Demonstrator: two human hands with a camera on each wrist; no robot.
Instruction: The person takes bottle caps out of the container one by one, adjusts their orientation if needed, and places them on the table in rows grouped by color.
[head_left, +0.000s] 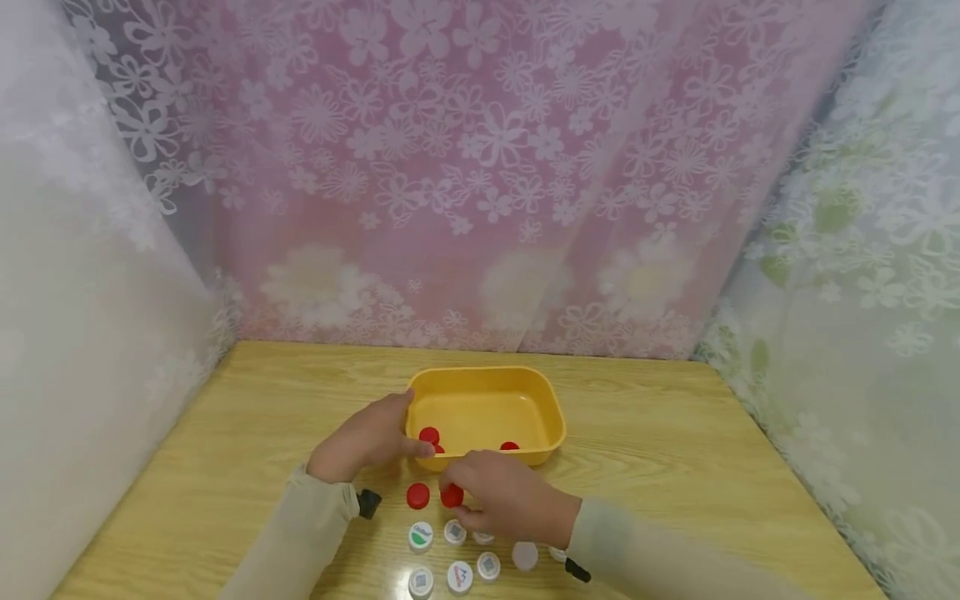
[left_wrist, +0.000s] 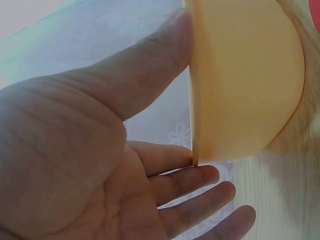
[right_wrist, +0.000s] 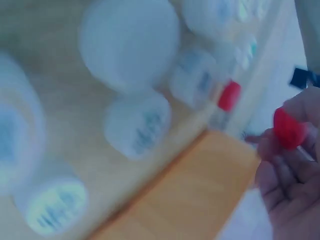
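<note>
Between the fingers and thumb of my right hand is a red bottle cap, pinched just in front of the yellow basin; the right wrist view shows this red cap at the fingertips. My left hand rests at the basin's left corner, thumb and index fingertip touching the rim, the fingers fairly straight. Several red caps lie inside the basin, partly hidden by its front wall. Another red cap sits on the table, left of the pinched one.
Several white caps, among them one with a green mark and one with a printed logo, lie on the wooden table nearest me. My right hand partly covers some. A floral pink curtain hangs behind, with pale curtains at both sides.
</note>
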